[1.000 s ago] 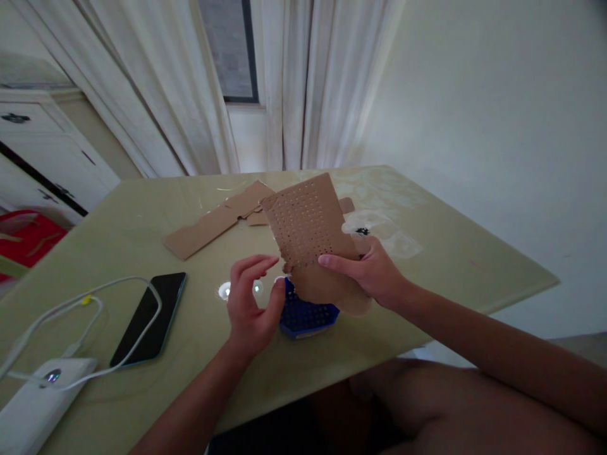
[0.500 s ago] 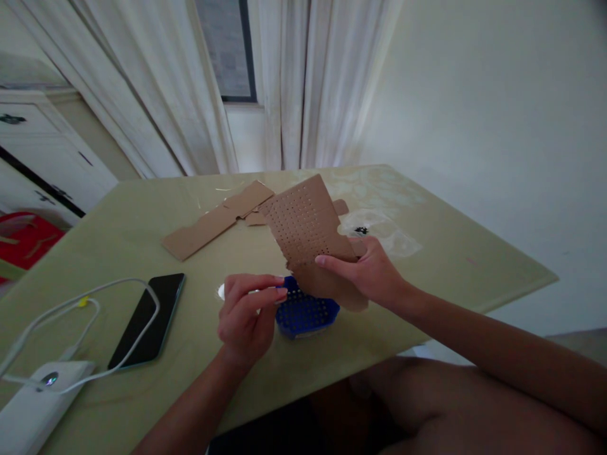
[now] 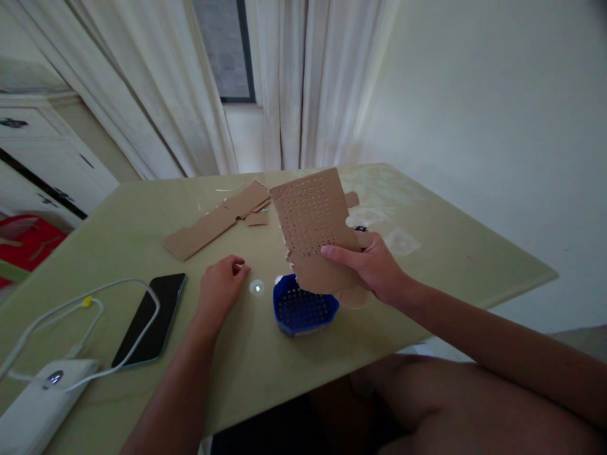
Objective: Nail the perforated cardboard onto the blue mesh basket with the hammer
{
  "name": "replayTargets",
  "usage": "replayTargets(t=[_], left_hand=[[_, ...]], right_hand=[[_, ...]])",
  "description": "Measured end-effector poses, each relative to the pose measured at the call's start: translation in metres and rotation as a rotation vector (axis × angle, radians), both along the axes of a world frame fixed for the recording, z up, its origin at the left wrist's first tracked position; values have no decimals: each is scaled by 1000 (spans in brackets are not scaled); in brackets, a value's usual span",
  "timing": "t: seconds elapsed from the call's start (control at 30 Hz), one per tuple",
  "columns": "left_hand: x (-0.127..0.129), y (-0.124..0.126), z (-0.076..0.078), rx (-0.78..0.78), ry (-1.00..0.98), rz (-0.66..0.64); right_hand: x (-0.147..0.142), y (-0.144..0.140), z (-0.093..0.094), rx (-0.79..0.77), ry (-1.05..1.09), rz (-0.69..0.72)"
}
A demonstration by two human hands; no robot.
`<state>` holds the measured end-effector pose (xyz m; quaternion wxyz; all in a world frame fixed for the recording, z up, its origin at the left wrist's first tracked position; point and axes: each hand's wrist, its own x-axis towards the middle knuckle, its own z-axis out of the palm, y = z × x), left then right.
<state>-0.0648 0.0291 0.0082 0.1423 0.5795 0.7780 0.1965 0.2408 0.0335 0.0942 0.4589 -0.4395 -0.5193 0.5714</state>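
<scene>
My right hand [image 3: 382, 268] grips a torn piece of brown cardboard [image 3: 315, 215], thumb on its face. Rows of small holes cover the upper part, and its left edge is ragged. Partly beneath it, a blue plastic tray [image 3: 303, 316] with a perforated bottom rests on the table. My left hand [image 3: 222, 284] is at the table left of the tray, its fingers pinched together; whatever may be between them is too small to make out. A small clear round piece [image 3: 257, 288] lies between that hand and the tray.
Other cardboard strips [image 3: 213, 224] lie farther back. A clear plastic bag [image 3: 401, 241] is beyond my right hand. On the left are a phone [image 3: 152, 319], a white cable [image 3: 154, 297] and a white power bank [image 3: 50, 404]. Curtains [image 3: 322, 88] hang behind the table [image 3: 474, 253].
My left hand has moved left and away from the cardboard, down toward the table, uncovering the clear round piece. The cardboard has shifted slightly right in my right hand.
</scene>
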Motion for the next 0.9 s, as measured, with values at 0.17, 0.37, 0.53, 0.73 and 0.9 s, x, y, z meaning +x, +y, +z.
replayTargets(t=[0.17,0.37,0.53,0.73,0.9], left_hand=[[-7,1,-3,-29,120,17],[-7,-1,-3,-19,152,21],[-8,-1,-6,-14,172,10],[-3,-1,-4,86,140,5],[28,-11,8,577,-228,-227]], right_hand=[[2,-1,1,-11,8,18],[2,-1,1,-22,7,28],[2,0,0,-31,-3,31],[2,0,-1,-52,25,56],[-1,-4,0,-63,56,112]])
